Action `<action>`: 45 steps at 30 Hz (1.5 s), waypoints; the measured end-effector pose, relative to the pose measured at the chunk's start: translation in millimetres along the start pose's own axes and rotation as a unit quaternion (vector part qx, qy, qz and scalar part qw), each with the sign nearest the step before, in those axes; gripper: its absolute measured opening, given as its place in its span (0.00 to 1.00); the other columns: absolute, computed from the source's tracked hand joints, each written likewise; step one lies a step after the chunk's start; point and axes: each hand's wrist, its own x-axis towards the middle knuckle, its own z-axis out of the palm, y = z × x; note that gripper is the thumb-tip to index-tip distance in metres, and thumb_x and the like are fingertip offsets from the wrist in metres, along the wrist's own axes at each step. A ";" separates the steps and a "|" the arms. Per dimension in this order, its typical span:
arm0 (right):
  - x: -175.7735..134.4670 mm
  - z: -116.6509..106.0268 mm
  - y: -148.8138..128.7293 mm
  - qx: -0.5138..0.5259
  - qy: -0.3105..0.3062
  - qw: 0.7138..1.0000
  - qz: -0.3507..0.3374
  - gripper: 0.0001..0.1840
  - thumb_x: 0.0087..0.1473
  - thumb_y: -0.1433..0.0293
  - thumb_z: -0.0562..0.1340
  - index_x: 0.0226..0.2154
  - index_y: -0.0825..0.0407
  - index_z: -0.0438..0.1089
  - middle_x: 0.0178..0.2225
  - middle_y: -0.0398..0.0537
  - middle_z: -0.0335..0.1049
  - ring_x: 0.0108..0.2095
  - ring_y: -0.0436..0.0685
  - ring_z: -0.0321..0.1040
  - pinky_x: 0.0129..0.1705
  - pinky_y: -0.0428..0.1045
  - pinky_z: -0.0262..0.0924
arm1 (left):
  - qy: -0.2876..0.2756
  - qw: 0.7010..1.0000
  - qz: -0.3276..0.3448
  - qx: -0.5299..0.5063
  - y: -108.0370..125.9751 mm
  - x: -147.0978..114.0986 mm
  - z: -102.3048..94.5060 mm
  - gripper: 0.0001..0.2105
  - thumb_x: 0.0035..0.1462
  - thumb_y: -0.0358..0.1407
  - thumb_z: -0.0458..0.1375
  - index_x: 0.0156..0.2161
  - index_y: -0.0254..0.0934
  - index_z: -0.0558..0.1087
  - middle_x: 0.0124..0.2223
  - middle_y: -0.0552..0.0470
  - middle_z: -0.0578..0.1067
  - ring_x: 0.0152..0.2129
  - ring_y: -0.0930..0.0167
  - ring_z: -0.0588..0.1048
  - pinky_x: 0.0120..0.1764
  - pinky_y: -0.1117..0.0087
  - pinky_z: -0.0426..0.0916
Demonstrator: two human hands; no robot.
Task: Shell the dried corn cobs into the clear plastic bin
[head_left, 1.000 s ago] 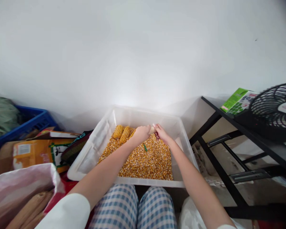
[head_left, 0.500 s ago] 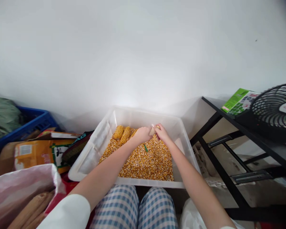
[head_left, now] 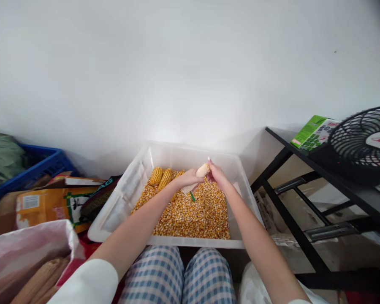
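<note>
A mostly bare, pale corn cob (head_left: 203,170) is held between my two hands above loose corn kernels (head_left: 193,219). My left hand (head_left: 187,179) is closed around its left part. My right hand (head_left: 218,176) has its fingers closed at the right end, where a few yellow kernels show. Another pale stripped piece (head_left: 189,188) shows just under my left hand; whether that hand grips it too is unclear. Full ears of corn (head_left: 165,179) lie on the kernels to the left, partly behind my left hand. A small green strip (head_left: 193,196) lies among the kernels.
The kernels fill a white plastic bin (head_left: 114,219) against the wall. On the right stands a black metal frame table (head_left: 291,202) with a fan (head_left: 367,135) and a green box (head_left: 313,131). At left are a sack of cobs (head_left: 44,236) and a blue crate (head_left: 47,162).
The cob has turned and now shows more of its bare side between my hands. A second pale piece has come into sight beneath my left hand. The view has shifted slightly.
</note>
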 end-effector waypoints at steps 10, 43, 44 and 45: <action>-6.9 1.4 -4.2 -0.010 -0.022 0.999 -0.027 0.21 0.41 0.52 0.60 0.27 0.53 0.62 0.11 0.35 0.56 0.10 0.43 0.51 0.11 0.39 0.46 | -0.015 0.999 -0.016 -0.028 -10.2 3.1 -4.7 0.08 0.44 0.35 0.52 0.31 0.32 0.67 0.17 0.54 0.67 0.12 0.72 0.68 0.16 0.73 0.62; -12.7 3.2 -14.8 0.046 -0.102 0.992 -0.057 0.18 0.44 0.54 0.59 0.29 0.52 0.63 0.13 0.35 0.58 0.12 0.44 0.52 0.14 0.40 0.47 | -0.203 0.925 -0.040 -0.319 -1.7 -9.2 -10.7 0.10 0.46 0.41 0.42 0.27 0.35 0.60 0.13 0.54 0.61 0.10 0.72 0.60 0.15 0.71 0.58; -11.2 5.6 -11.9 0.025 -0.063 0.995 -0.069 0.19 0.43 0.53 0.59 0.26 0.53 0.62 0.12 0.35 0.55 0.11 0.43 0.50 0.13 0.41 0.45 | -0.206 0.922 -0.042 -0.325 -1.0 -8.9 -10.4 0.11 0.46 0.42 0.42 0.26 0.35 0.60 0.13 0.54 0.61 0.10 0.72 0.60 0.15 0.70 0.58; -9.1 7.9 -8.7 0.002 -0.020 0.997 -0.079 0.20 0.43 0.52 0.59 0.24 0.53 0.61 0.10 0.34 0.53 0.10 0.43 0.48 0.12 0.41 0.43 | -0.207 0.921 -0.040 -0.328 -0.5 -8.0 -9.8 0.12 0.46 0.42 0.42 0.26 0.35 0.60 0.13 0.54 0.61 0.09 0.72 0.60 0.15 0.70 0.58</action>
